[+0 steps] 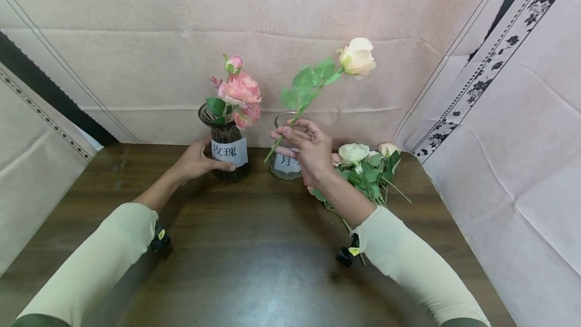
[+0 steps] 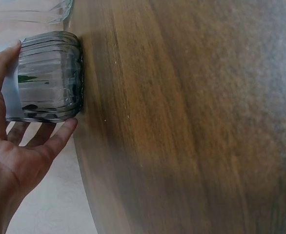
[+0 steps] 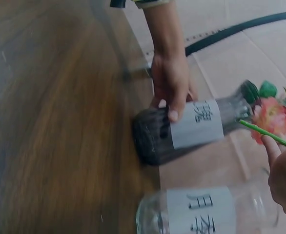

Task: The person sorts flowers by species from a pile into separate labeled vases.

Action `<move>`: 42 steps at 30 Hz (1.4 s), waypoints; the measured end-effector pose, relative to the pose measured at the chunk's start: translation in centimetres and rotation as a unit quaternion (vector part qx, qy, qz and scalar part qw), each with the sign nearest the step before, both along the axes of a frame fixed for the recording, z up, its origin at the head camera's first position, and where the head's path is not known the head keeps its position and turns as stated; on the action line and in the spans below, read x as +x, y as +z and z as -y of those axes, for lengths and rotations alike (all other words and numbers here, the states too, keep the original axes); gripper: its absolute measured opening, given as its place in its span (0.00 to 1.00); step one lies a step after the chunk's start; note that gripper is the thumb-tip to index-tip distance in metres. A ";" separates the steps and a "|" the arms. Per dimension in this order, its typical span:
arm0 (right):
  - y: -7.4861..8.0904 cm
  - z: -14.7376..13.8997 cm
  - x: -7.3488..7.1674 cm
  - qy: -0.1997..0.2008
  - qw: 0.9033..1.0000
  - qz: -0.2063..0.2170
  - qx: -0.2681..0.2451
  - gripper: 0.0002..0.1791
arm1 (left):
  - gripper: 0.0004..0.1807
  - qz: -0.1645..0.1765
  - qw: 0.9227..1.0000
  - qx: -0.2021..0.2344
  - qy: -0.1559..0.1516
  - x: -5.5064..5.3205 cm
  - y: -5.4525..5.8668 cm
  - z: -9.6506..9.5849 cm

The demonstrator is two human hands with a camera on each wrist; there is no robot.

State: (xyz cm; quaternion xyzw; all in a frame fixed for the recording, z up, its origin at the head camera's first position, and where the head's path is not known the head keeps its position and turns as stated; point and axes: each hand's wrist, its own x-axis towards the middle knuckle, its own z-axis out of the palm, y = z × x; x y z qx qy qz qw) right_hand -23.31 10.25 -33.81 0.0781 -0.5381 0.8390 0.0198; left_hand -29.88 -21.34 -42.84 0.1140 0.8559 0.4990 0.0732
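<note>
My left hand [image 1: 197, 162] grips the lower part of a dark glass vase [image 1: 225, 134] with a white paper label, its thumb across the front. Pink flowers [image 1: 240, 90] stand in that vase. My right hand [image 1: 313, 150] pinches the green stem of a cream rose [image 1: 358, 58], bloom up to the right and stem end pointing down left. Behind this hand is a clear glass vase [image 1: 285, 171], also labelled and partly hidden. In the right wrist view the stem's cut end [image 3: 245, 123] overlaps the dark vase's neck, near the pink blooms.
A pile of loose flowers [image 1: 363, 165], cream and pink with green leaves, lies on the table's right side, partly behind my right forearm. The brown wooden table [image 1: 254, 246] ends at a pale cloth backdrop [image 1: 150, 74] just behind the vases.
</note>
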 end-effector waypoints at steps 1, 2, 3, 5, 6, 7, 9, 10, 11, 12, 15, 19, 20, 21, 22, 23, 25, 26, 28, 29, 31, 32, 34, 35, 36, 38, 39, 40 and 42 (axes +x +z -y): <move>-0.1 0.5 0.0 0.001 1.000 -0.001 0.004 0.06 | 0.54 -0.001 1.000 0.002 -0.002 0.0 0.0 0.0; -0.1 0.9 0.1 0.002 1.000 -0.001 0.008 0.06 | 0.54 -0.002 1.000 0.004 -0.004 0.0 0.0 0.0; -0.2 1.4 0.1 0.002 1.000 0.000 0.010 0.06 | 0.53 -0.003 1.000 0.005 -0.005 0.1 0.0 0.0; -0.3 2.2 0.0 0.005 1.000 0.001 0.010 0.06 | 0.52 -0.006 1.000 0.006 -0.008 0.1 0.0 -0.1; -0.3 2.6 0.0 0.006 1.000 0.001 0.009 0.06 | 0.52 -0.006 1.000 0.006 -0.009 0.1 -0.1 -0.1; -0.3 3.0 0.0 0.008 1.000 0.000 0.006 0.06 | 0.52 -0.007 1.000 0.006 -0.009 0.1 0.0 -0.1; -0.3 3.7 -0.1 0.011 1.000 0.001 -0.001 0.05 | 0.52 -0.008 1.000 0.008 -0.010 0.1 0.0 -0.2; -0.2 4.1 -0.2 0.013 1.000 0.001 -0.006 0.05 | 0.53 -0.008 1.000 0.006 -0.009 0.1 0.0 -0.2; -0.2 4.4 -0.3 0.014 1.000 0.001 -0.010 0.04 | 0.53 -0.008 1.000 0.005 -0.009 0.2 0.1 -0.3; -0.2 4.8 -0.5 0.013 1.000 0.002 -0.015 0.04 | 0.53 -0.008 1.000 0.005 -0.009 0.1 0.0 -0.2; 0.1 5.8 -1.1 0.002 1.000 0.005 -0.028 0.06 | 0.53 -0.010 1.000 0.005 -0.009 0.1 0.0 -0.2; 0.6 6.6 -1.7 -0.023 0.999 0.007 -0.039 0.05 | 0.52 -0.012 1.000 0.007 -0.008 0.2 0.0 -0.1; 0.8 6.8 -1.9 -0.028 0.999 0.007 -0.042 0.05 | 0.52 -0.012 1.000 0.006 -0.007 0.2 0.0 -0.1; 1.0 6.9 -2.0 -0.031 0.998 0.008 -0.047 0.05 | 0.53 -0.010 1.000 0.005 -0.005 0.2 0.0 0.0; 1.2 7.1 -2.1 -0.035 0.998 0.011 -0.051 0.05 | 0.53 -0.008 1.000 0.005 -0.003 0.2 0.0 0.0; 1.4 7.2 -2.2 -0.038 0.998 0.012 -0.055 0.06 | 0.54 -0.005 1.000 0.005 -0.001 0.2 0.0 0.1; 1.8 7.6 -2.5 -0.044 0.997 0.015 -0.062 0.06 | 0.54 -0.002 1.000 0.005 0.001 0.2 0.0 0.2; 2.0 7.7 -2.7 -0.046 0.997 0.014 -0.067 0.06 | 0.54 0.000 1.000 0.004 0.002 0.2 0.0 0.2; 2.3 8.1 -3.0 -0.050 0.996 0.010 -0.075 0.05 | 0.53 0.002 1.000 0.002 0.003 0.2 -0.1 0.2; 2.5 8.3 -3.1 -0.052 0.995 0.007 -0.079 0.05 | 0.53 0.002 1.000 0.001 0.004 0.1 -0.1 0.3; 2.7 8.6 -3.4 -0.054 0.994 0.001 -0.092 0.04 | 0.53 0.001 1.000 0.000 0.003 0.1 -0.2 0.3; 2.8 8.8 -3.5 -0.054 0.994 -0.001 -0.097 0.04 | 0.53 0.002 1.000 0.000 0.004 0.1 -0.2 0.2; 3.1 9.1 -3.7 -0.055 0.993 -0.002 -0.104 0.04 | 0.54 0.001 1.000 0.002 0.004 0.0 -0.2 0.2; 3.2 9.2 -3.7 -0.056 0.993 -0.002 -0.107 0.04 | 0.54 0.001 1.000 0.003 0.003 0.0 -0.2 0.2; 3.3 9.3 -3.8 -0.057 0.992 -0.002 -0.108 0.05 | 0.54 0.001 1.000 0.004 0.001 -0.1 -0.2 0.1; 3.5 9.5 -3.8 -0.061 0.992 -0.002 -0.106 0.04 | 0.54 0.002 1.000 0.006 0.000 -0.1 -0.2 0.1; 3.6 9.5 -3.9 -0.065 0.992 -0.003 -0.105 0.03 | 0.54 0.002 1.000 0.005 -0.001 -0.1 -0.2 0.1; 3.6 9.6 -3.9 -0.070 0.993 -0.003 -0.100 0.02 | 0.54 0.002 1.000 0.006 -0.004 -0.1 -0.2 0.0; 3.6 9.7 -4.1 -0.082 0.993 -0.005 -0.083 0.03 | 0.54 0.003 1.000 0.005 -0.004 -0.1 -0.2 0.0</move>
